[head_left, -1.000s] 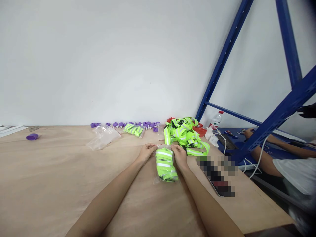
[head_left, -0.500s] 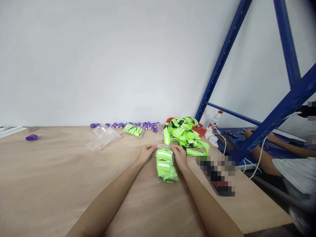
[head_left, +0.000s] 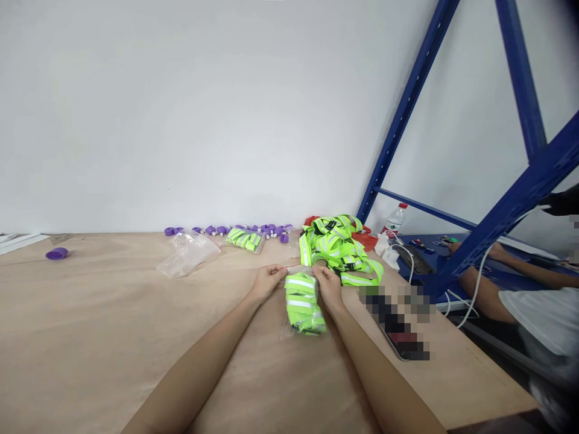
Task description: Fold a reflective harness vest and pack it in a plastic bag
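A clear zip bag with a folded yellow-green reflective strap inside is held at its top edge by both hands. My left hand pinches the upper left corner, by the red seal line. At the upper right corner, my right hand is closed on the same edge. Just beyond it lies a loose heap of reflective straps with black buckles. Another filled zip bag rests farther back, beside some flat clear bags.
Purple ring-like pieces line the wall, and one purple piece lies far left. A blurred-out, phone-like object is at right. Behind the blue metal frame are a bottle and another person's arms.
My hands and the held bag stay almost in place. The view has shifted very slightly. At the far right, the other person's hand has moved a little.
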`<state>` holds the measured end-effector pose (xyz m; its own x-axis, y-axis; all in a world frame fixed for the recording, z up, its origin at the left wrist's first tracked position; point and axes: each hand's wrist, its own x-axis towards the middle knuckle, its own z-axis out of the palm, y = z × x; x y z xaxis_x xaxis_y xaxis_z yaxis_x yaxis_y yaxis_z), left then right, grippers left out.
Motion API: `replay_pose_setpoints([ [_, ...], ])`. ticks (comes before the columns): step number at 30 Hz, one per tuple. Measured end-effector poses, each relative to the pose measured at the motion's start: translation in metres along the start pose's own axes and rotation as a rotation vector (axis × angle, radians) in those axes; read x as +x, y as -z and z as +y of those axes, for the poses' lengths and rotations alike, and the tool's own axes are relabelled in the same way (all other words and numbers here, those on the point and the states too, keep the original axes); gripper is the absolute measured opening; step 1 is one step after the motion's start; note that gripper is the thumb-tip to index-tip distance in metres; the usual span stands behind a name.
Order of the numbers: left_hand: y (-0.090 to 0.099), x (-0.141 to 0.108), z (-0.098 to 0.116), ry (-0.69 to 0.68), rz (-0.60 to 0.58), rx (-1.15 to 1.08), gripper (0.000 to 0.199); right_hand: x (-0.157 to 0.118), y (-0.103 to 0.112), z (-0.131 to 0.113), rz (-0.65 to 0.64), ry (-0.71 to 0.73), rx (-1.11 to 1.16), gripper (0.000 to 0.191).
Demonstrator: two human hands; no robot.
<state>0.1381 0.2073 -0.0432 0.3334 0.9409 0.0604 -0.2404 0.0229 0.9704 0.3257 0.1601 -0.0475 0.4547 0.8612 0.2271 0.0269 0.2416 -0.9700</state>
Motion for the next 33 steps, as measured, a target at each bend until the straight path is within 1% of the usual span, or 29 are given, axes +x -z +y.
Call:
replay_pose_setpoints([
  [6,0.0009,0.0004,0.0001,0.007,-0.009,-0.011,0.048,-0.0005,-0.0003,-0.0002,-0.007,0.002,0.005,0.046],
  [11,-0.0002,-0.0009,0.0022,0.015,-0.014,-0.027,0.053,-0.0008,0.0002,0.0001,-0.023,-0.008,0.004,0.046],
  [16,-0.0003,-0.0026,0.0061,0.035,-0.021,-0.03,0.053,-0.0013,0.0011,-0.0031,-0.117,-0.053,0.002,0.049],
  [19,0.0001,-0.0027,0.0074,0.044,-0.024,-0.028,0.054,-0.0022,0.0015,-0.0068,-0.155,-0.03,-0.007,0.048],
  [26,0.0005,-0.0008,0.0066,0.065,-0.058,0.02,0.056,-0.0023,0.0013,-0.0069,-0.147,0.011,-0.026,0.045],
  [33,0.0002,-0.0018,0.0092,0.031,-0.087,0.062,0.053,-0.0019,0.0016,-0.0059,-0.144,0.016,-0.042,0.044],
])
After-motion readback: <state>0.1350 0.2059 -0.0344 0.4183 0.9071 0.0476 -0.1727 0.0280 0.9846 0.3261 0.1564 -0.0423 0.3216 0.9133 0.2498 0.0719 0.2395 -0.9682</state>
